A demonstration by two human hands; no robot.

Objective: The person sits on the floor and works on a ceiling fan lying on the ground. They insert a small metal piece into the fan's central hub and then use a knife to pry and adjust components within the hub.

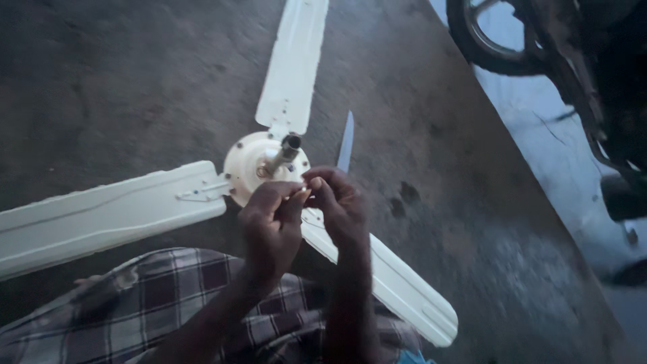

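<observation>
ceiling fan (264, 165): white, three blades, on floor | left hand (271, 226), right hand (340, 202): fingertips pinched together, held item unclear

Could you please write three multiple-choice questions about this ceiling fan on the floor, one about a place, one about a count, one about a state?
1. Where is the wheel?
A. top right
B. bottom left
C. on the fan

2. How many blades does the fan show?
A. two
B. three
C. five

3. How are the left hand and right hand?
A. far apart
B. flat on the floor
C. fingertips together above the fan

Answers: 1 A, it lies in the upper right corner. 2 B, three white blades spread from the hub. 3 C, the fingertips meet near the hub.
</observation>
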